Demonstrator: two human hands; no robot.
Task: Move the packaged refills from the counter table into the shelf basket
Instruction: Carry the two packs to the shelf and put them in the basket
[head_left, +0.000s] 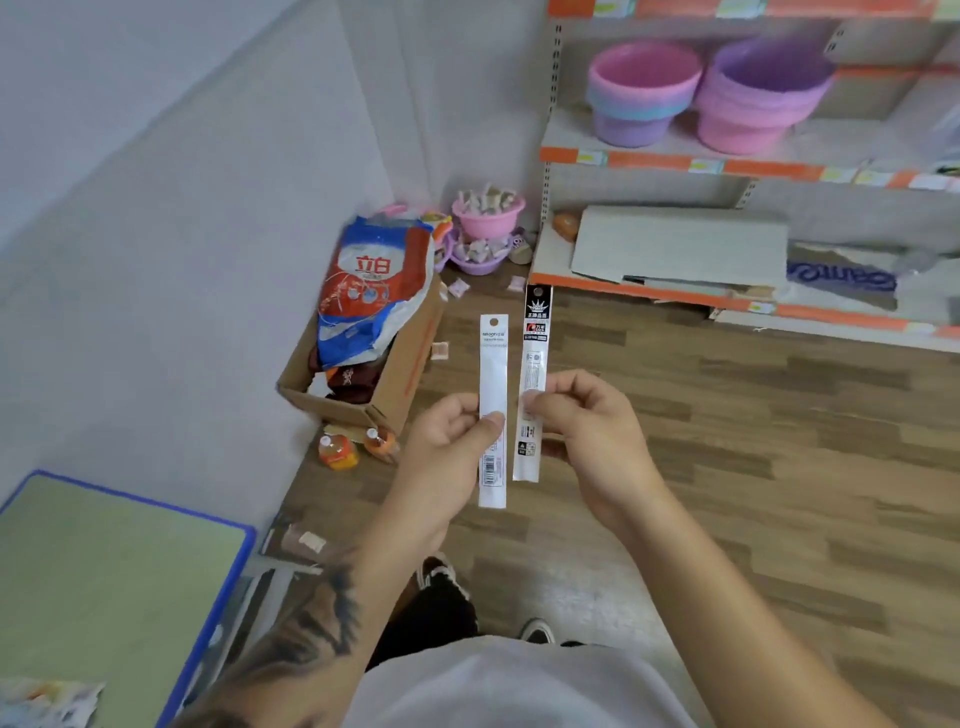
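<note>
My left hand pinches a long white refill packet and holds it upright over the wooden floor. Beside it, my right hand grips a second refill packet with a black top, also upright. The two packets stand side by side, almost touching. Stacked pink and purple baskets sit on an upper shelf at the top right. The green, blue-edged counter table lies at the bottom left.
A cardboard box with a red and blue bag stands on the floor by the wall. Small bottles lie near it. Pink and purple bowls of small items sit in the corner. Flat cardboard rests on the lowest shelf.
</note>
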